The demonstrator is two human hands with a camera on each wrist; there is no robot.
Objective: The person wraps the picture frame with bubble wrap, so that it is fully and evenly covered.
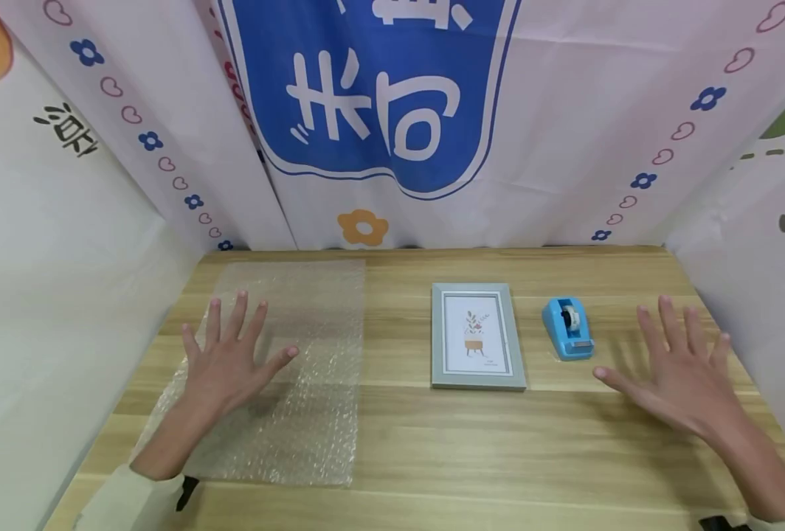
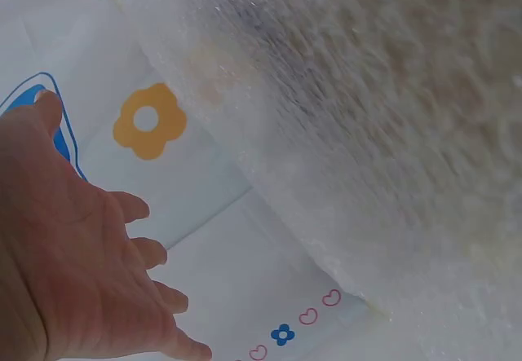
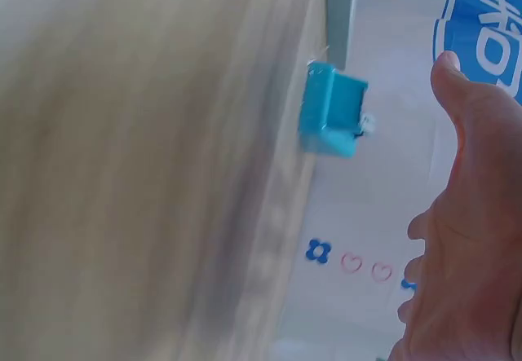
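Note:
My left hand [image 1: 228, 370] hovers with spread fingers over a clear sheet of bubble wrap [image 1: 319, 413] laid flat on the left of the table. In the left wrist view, a gap shows between that hand [image 2: 73, 255] and the bubble wrap [image 2: 391, 133]. On the right, my right hand [image 1: 685, 376] is held above the wood, fingers spread, holding nothing. Nearest to it stands a blue tape dispenser [image 1: 570, 330] with a small roll in it, also in the right wrist view. A grey picture frame [image 1: 437, 339] with a potted-plant print lies face up left of the dispenser.
The wooden table [image 1: 472, 457] has pale walls on its left and right. At its back edge hangs a white cloth [image 1: 565, 147] with a blue panel, an orange flower and rows of hearts.

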